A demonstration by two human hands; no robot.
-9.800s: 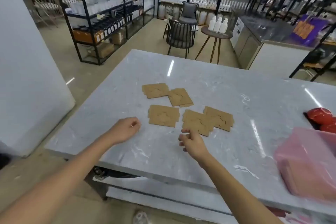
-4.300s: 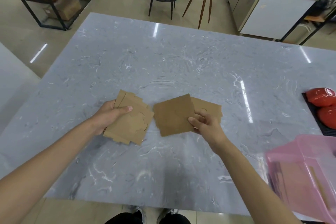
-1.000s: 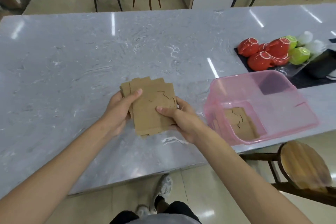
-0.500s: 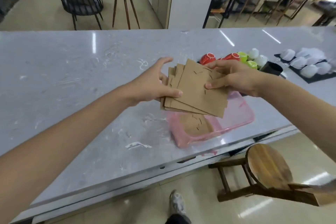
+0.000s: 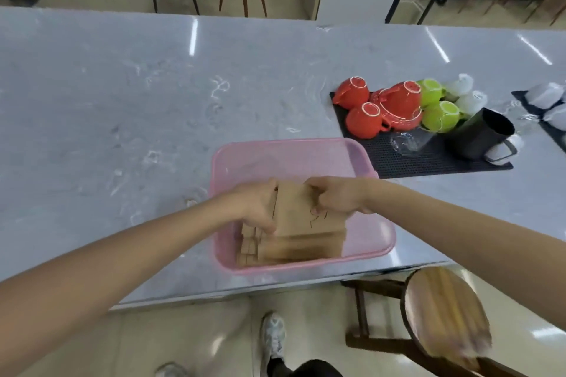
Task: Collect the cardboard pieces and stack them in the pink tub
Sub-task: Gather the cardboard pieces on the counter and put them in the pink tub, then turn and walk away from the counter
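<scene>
**Lowering the cardboard into the tub**

Looking down through the head view, I see both hands over the pink tub (image 5: 294,150), which sits near the front edge of the table (image 5: 122,107). My left hand (image 5: 255,208) is closed on the left edge of the cardboard pieces (image 5: 301,214), fingers curled under, and my right hand (image 5: 335,199) is pinched shut on their top right edge. The bundle hangs inside the tub's walls, tilted, with its lower edge close to or touching more cardboard lying on the tub floor; blur there keeps me from telling which.

As I judge it, the risk is a messy drop. The pieces are loose sheets with cut outlines, fanned a little at the left, so if one hand lets go before the other they could slide apart and land askew instead of stacking. Pressing down on the near wall could also tip or push the tub, since it sits so close to the table edge, with a wooden stool (image 5: 444,315) and bare floor below.

Around it, a black mat (image 5: 428,162) lies just beside the tub's far right corner, carrying upturned red cups (image 5: 364,119), green cups (image 5: 441,115), a clear glass (image 5: 409,141) and a black jug (image 5: 481,138). None of them stands between my hands and the tub; only my right forearm passes near the mat's front edge.
</scene>
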